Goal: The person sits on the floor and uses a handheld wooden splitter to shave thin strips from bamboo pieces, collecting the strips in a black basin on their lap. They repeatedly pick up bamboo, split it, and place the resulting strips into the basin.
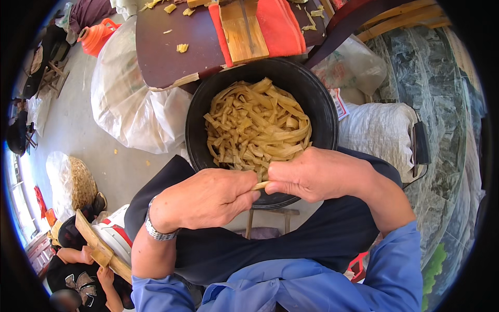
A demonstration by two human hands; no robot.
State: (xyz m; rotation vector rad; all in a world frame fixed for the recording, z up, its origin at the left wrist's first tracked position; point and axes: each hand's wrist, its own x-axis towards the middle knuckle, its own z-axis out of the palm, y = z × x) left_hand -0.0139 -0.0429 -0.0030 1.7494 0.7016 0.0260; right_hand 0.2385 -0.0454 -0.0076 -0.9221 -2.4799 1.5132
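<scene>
A thin yellowish strip point(260, 185) is pinched between the fingertips of both my hands, low over the near rim of a black round tub point(193, 128). My left hand point(216, 195), with a metal watch on its wrist, grips the strip's left part. From the right, my right hand point(308, 175) holds the other part, its knuckles close to my left fingers. Inside the tub lies a heap of pale brown, folded, moist-looking strips point(261, 121). Part of the heap's near side is hidden behind my hands.
Beyond the tub, a dark red board point(175, 46) bears a wooden block with a slot point(243, 35) on a red cloth point(280, 27). A plastic bag point(132, 93) stands left, a white woven sack point(374, 132) right. At lower left, another person point(82, 280) handles a wooden piece point(101, 249).
</scene>
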